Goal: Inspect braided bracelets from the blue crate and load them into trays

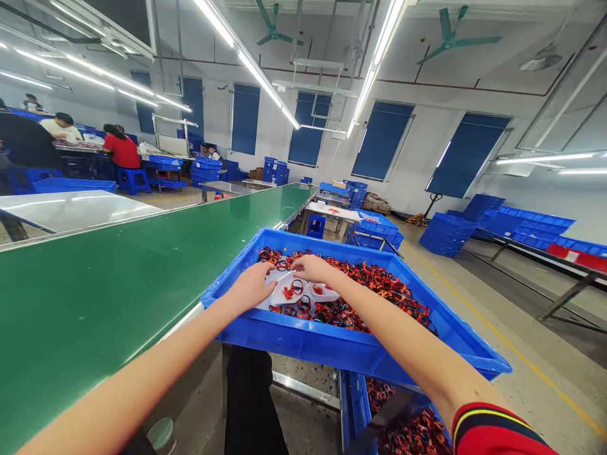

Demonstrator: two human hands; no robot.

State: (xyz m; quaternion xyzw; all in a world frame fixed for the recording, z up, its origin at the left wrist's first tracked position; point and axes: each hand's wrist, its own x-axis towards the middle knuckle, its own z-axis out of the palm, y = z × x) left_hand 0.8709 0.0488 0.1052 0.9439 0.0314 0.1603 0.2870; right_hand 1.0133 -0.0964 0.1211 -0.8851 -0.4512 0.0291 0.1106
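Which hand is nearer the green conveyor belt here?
Left. The left hand is over the blue plastic crate, closer to the green conveyor belt; the right hand is farther from it, further into the crate.

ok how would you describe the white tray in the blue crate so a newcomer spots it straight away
Beside the long green conveyor belt stands a blue plastic crate heaped with red and black loops. On that heap, under the left hand and right hand, lies a white plastic tray, the only white thing in the crate, holding small red bits.
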